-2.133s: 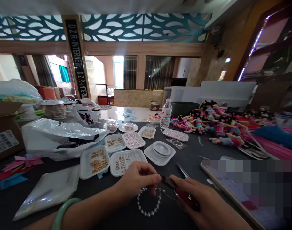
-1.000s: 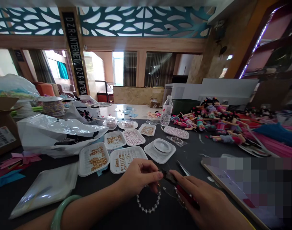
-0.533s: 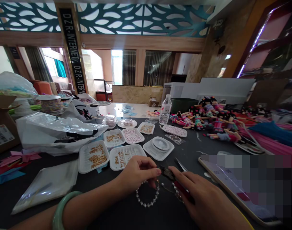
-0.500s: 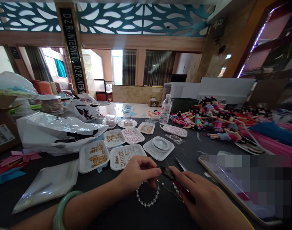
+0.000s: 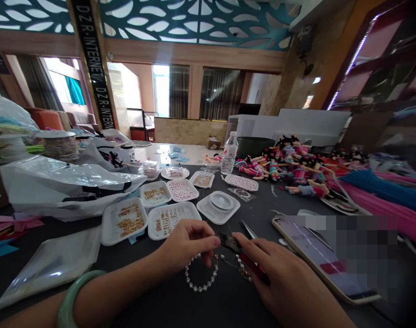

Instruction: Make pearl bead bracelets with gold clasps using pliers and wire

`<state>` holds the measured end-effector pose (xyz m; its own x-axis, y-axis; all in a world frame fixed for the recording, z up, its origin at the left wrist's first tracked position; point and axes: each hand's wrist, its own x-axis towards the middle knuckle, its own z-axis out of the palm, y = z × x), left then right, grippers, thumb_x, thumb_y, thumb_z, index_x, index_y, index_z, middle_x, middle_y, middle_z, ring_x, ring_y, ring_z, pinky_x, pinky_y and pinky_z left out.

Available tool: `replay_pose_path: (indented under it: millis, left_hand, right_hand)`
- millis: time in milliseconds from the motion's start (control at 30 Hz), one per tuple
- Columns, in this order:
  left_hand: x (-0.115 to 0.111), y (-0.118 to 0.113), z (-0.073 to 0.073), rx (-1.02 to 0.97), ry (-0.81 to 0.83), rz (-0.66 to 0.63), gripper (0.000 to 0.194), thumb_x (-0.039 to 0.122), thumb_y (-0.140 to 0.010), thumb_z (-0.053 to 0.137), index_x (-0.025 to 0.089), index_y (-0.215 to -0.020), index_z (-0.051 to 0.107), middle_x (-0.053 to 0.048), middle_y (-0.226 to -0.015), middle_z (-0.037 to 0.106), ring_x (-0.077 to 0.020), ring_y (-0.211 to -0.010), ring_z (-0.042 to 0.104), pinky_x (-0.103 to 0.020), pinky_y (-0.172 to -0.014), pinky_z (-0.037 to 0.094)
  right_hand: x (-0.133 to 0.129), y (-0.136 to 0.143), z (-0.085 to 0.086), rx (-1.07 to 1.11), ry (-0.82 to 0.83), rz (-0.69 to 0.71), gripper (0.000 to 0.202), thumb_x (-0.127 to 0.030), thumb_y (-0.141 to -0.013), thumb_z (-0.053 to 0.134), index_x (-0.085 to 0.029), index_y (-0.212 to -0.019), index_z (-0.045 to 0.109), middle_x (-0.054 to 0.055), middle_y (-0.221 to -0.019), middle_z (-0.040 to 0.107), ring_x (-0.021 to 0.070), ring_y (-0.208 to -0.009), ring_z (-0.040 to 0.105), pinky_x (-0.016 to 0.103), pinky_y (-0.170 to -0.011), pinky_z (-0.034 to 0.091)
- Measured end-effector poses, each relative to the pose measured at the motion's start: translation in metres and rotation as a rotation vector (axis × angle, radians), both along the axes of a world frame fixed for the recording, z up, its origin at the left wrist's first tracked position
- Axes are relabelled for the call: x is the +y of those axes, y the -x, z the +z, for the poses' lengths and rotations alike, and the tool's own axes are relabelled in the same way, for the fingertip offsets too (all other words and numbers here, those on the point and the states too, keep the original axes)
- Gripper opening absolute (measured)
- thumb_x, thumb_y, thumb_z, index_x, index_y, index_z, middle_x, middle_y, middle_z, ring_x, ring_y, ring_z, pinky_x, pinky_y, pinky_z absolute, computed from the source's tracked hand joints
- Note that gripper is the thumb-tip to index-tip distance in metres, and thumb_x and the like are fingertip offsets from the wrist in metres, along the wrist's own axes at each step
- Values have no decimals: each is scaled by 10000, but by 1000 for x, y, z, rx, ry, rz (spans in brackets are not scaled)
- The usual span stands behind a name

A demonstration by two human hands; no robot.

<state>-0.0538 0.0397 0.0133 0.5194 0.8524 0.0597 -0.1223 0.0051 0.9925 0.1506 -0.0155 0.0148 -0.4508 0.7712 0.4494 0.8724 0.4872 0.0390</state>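
My left hand (image 5: 190,243) is closed in a pinch on the end of a silvery pearl-bead bracelet (image 5: 201,288), which hangs in a loop below the fingers. Red-handled pliers (image 5: 254,266) are gripped in my right hand (image 5: 283,273), their dark jaws pointing left, close to my left fingertips. Beneath the pliers a second beaded strand (image 5: 242,269) lies on the dark table. The blades of a pair of scissors (image 5: 249,229) show just beyond my right hand. Whether the plier jaws touch the bracelet is too small to tell.
White trays of gold parts (image 5: 105,228) and pink beads (image 5: 182,190) stand ahead, beside a lidded tray (image 5: 218,214). A water bottle (image 5: 229,155) and a pile of dolls (image 5: 290,159) are behind. A phone (image 5: 313,255) lies right, a plastic pouch (image 5: 53,259) left.
The view has shifted slightly, so most things sit further left. The plier jaws have turned a little and point more to the left. Both hands keep their holds.
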Motion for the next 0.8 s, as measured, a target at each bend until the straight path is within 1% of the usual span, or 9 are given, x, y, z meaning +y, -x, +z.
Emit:
replay_pose_path:
  millis: [100,200,300,533,600,700,800]
  left_hand:
    - [-1,0,0,3,13,-15,231,298,-704,723,117,-646,591,21,-490,588,-85,-423,560,-180,-455,396]
    - [-1,-1,-1,-5,26,-3,227,296,-698,729,115,-651,602,19,-487,593,-85,-425,563,-179,-457,397]
    - [0,-2,-2,-52,50,-3,228,300,-692,738,117,-654,607,17,-493,602,-87,-424,569,-179,-449,400]
    - [-3,1,-2,-183,108,-77,243,318,-686,759,119,-679,619,1,-543,628,-105,-462,597,-209,-480,454]
    - [-3,1,-2,-215,125,-80,245,316,-682,765,119,-676,620,0,-547,627,-106,-462,597,-212,-479,458]
    - [-3,0,-2,-243,134,-77,237,301,-682,768,116,-669,622,-5,-550,631,-108,-463,599,-213,-483,459]
    - [-3,0,-2,-244,127,-80,220,279,-687,767,113,-672,623,-7,-552,633,-109,-468,603,-213,-489,460]
  right_hand:
    - [-1,1,4,-18,-81,-2,509,-53,-692,548,-138,-1188,627,102,-844,712,246,-672,686,411,-561,591]
    - [0,2,6,-42,-141,6,509,-52,-678,530,-127,-1169,640,107,-832,713,247,-652,682,409,-545,588]
    - [0,1,5,-35,-154,30,488,-60,-698,503,-125,-1162,639,106,-825,713,241,-649,683,399,-541,586]
    - [-2,1,2,23,-179,61,498,-73,-725,463,-146,-1196,608,112,-886,710,237,-717,687,389,-595,595]
    - [-1,2,3,29,-186,68,481,-80,-731,466,-141,-1185,611,112,-877,709,238,-705,682,395,-590,595]
    - [-2,1,5,25,-175,76,458,-87,-737,476,-137,-1170,616,110,-864,710,234,-678,679,390,-568,596]
    - [-2,1,4,36,-166,79,463,-85,-739,472,-139,-1179,607,111,-887,709,231,-699,682,382,-586,596]
